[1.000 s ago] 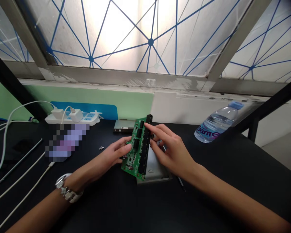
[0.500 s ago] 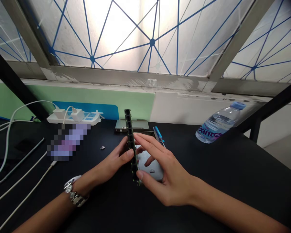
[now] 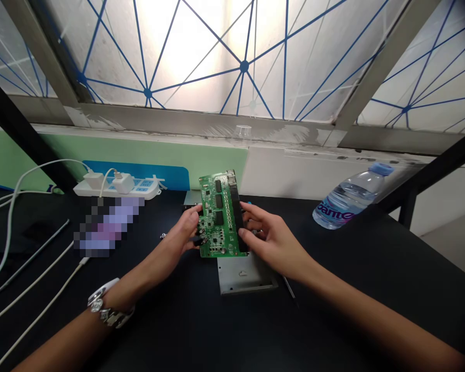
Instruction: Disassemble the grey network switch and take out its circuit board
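A green circuit board [image 3: 218, 217] with a row of black ports along its right edge is held up above the table, its component side facing me. My left hand [image 3: 186, 231] grips its left edge with curled fingers. My right hand [image 3: 269, 240] grips the right edge, at the black ports. Below the board lies a grey metal case half [image 3: 246, 275] on the black table [image 3: 201, 330]. A thin screwdriver [image 3: 290, 290] sticks out from under my right wrist.
A second grey case part [image 3: 191, 199] lies behind the board. A tiny screw [image 3: 163, 236] rests left of my left hand. A white power strip [image 3: 116, 188] with chargers and white cables [image 3: 27, 299] sit at the left. A water bottle [image 3: 346, 203] lies at the right.
The board went from tilted, to standing on edge in the case, to lifted up with its face towards me. Both hands rose with it and moved away from the case.
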Tool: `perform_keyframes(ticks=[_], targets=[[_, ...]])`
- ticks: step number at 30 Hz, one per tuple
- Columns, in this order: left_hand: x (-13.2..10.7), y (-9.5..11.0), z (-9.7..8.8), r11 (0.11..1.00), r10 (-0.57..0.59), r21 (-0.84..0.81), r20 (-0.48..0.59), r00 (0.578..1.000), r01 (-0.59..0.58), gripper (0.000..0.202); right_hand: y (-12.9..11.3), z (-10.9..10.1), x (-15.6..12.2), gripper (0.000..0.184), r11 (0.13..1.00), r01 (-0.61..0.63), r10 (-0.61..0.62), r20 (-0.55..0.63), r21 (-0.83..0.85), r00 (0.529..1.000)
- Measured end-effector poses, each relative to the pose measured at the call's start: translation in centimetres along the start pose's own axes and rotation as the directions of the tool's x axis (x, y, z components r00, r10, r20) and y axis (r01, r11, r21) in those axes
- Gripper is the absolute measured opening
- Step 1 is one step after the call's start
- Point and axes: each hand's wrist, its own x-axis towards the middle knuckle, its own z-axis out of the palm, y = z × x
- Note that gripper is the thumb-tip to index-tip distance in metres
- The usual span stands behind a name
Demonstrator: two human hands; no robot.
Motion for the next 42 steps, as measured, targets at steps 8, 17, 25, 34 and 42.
perform_keyframes(ticks=[8,17,25,34,42], targets=[[-1.2,1.0,1.2,0.990,0.120,0.066,0.058,0.991,-0.123,0.074,2.2,-0.8,1.4,0.042,0.950,-0.228,0.192,0.180,0.211,0.965],[-2.0,0.3,1.8,0.795,0.300,0.459,0.269,0.915,-0.396,0.094,1.1,0.1,1.1,0.042,0.897,-0.300,0.207,0.290,0.325,0.934],[-2.0,-0.1,1.7,0.658,0.373,0.570,0.321,0.870,-0.492,0.100,1.0,0.7,0.8,0.038,0.920,-0.275,0.189,0.300,0.279,0.935],[-2.2,0.2,1.9,0.655,0.393,0.525,0.377,0.839,-0.543,0.092,1.3,0.8,0.8,0.040,0.910,-0.269,0.199,0.236,0.317,0.951],[-2.1,-0.1,2.4,0.960,0.220,0.120,0.233,0.947,-0.253,0.075,1.5,0.5,1.0,0.031,0.946,0.072,-0.063,-0.038,0.316,0.997]])
